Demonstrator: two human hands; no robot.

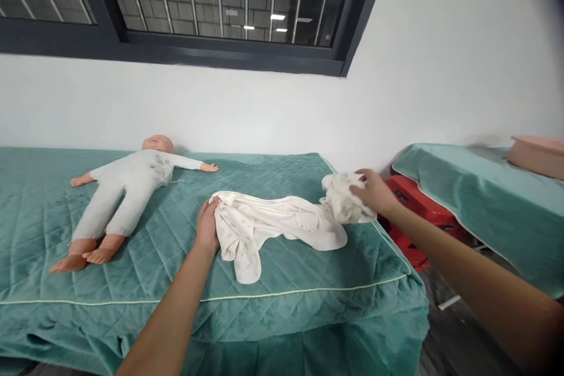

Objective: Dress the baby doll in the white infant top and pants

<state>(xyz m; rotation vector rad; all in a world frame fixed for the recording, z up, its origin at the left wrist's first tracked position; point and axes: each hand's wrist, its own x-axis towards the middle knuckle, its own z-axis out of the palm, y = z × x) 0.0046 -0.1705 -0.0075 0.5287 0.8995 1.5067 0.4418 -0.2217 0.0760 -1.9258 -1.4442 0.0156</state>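
Note:
A white baby garment (291,220) with a faint print lies stretched out on the green quilted cover. My left hand (208,226) grips its left end, fingers behind the fabric and thumb in front. At the right end, near the bed's edge, my right hand (374,194) is closed on a bunched white printed cloth (346,197). Whether this bundle is part of the same garment or a separate piece, I cannot tell. To the left a baby doll (132,173) in a pale suit lies on its back, arms spread, bare feet toward me.
The green quilted bed cover (167,282) ends at a piped edge at the front and right. Beyond the right edge stand a red case (414,205) and another green-covered surface (480,205) with a pink basin (535,155). A white wall (247,108) and barred window (220,0) are behind.

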